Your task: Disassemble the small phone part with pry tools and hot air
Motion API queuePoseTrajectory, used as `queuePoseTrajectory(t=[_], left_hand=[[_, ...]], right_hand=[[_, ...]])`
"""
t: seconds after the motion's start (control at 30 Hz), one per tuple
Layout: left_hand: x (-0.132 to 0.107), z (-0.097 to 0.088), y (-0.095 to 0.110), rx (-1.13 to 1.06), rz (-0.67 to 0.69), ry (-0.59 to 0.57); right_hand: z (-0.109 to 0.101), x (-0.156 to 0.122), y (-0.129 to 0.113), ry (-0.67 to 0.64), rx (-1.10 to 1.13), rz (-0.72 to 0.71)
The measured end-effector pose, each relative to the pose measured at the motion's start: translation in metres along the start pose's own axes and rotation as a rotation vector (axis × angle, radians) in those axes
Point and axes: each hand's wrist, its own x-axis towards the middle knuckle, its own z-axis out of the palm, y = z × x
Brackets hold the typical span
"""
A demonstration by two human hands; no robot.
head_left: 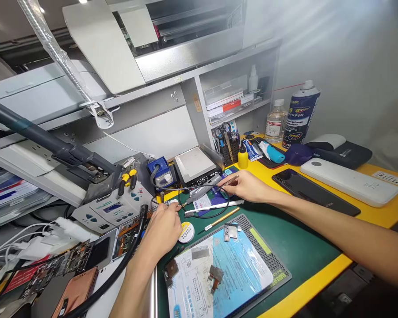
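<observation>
My right hand (247, 185) lies over the back of the green mat (295, 247), its fingers pinched on thin metal tweezers (231, 178) that point left. Just left of it a grey soldering iron (204, 190) rests on its cable. My left hand (162, 227) is curled closed beside the soldering station (116, 207); its fingertips pinch a small pale item that I cannot make out. A round white tin (186, 232) sits right of that hand. On the blue sheet of the grey work mat (268, 260) lie a metal shield (231, 230) and small parts (215, 274).
A white-handled brush (215, 206) and a yellow-handled tool (220, 218) lie between my hands. A blue tip cleaner (161, 172) and hot plate (195, 165) stand behind. Right: black phone (313, 192), white power bank (350, 181), spray can (300, 115). Left: circuit boards (69, 260), black hose (119, 265).
</observation>
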Motion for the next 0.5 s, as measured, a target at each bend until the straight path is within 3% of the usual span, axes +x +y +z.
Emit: queuePoseTrajectory(t=[0.5], left_hand=[[0.0001,0.0053,-0.0052,-0.008,0.013,0.032]], right_hand=[[0.0025,0.0030,0.0000,0.028,0.039,0.057]])
